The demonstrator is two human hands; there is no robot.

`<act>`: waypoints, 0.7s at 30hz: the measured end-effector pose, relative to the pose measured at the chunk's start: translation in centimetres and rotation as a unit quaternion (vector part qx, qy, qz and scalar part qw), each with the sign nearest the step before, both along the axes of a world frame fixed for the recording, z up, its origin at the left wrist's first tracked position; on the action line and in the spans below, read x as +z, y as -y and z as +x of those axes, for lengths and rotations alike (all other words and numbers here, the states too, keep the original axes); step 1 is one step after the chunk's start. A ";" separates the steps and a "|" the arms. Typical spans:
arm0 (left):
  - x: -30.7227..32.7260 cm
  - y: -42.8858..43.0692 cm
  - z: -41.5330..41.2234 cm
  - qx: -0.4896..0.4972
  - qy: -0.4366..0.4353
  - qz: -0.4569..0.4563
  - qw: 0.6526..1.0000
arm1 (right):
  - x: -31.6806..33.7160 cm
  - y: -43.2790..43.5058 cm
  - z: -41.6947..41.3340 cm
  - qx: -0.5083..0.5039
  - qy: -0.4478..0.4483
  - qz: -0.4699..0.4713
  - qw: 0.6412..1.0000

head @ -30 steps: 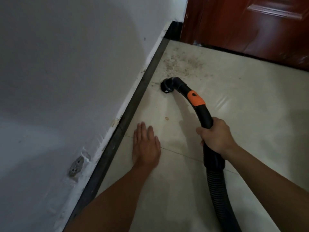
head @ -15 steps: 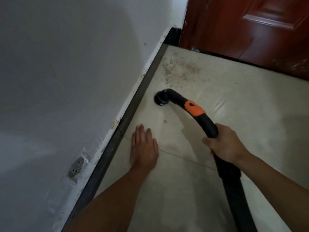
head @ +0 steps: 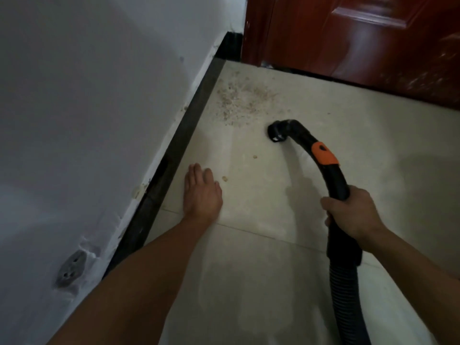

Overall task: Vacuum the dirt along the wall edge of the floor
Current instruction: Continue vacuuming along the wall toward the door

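My right hand (head: 353, 212) grips the black curved handle of the vacuum hose (head: 334, 180), which carries an orange slider (head: 323, 153). Its round nozzle (head: 275, 131) sits on the pale floor tile, to the right of a patch of brownish dirt (head: 239, 98) that lies beside the dark baseboard (head: 179, 150) near the corner. My left hand (head: 201, 192) lies flat on the tile with fingers straight, close to the baseboard. Two loose crumbs (head: 254, 157) (head: 224, 178) lie between my left hand and the nozzle.
A white wall (head: 87, 108) fills the left side, with a grey wall socket (head: 69, 268) low down. A red-brown wooden door (head: 361, 38) closes off the far side. The ribbed hose (head: 348, 307) trails toward the bottom edge.
The nozzle has moved right, away from the baseboard, and my right hand went with it. My left hand has stayed flat on the tile.
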State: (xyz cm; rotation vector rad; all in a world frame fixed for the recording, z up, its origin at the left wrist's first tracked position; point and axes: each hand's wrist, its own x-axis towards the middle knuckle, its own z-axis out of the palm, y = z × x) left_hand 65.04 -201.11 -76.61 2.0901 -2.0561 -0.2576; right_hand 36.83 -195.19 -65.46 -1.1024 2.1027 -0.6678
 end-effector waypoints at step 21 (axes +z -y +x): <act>0.7 1.0 -0.3 0.012 0.001 0.021 1.000 | 3.8 6.2 3.6 0.070 -0.060 0.076 0.993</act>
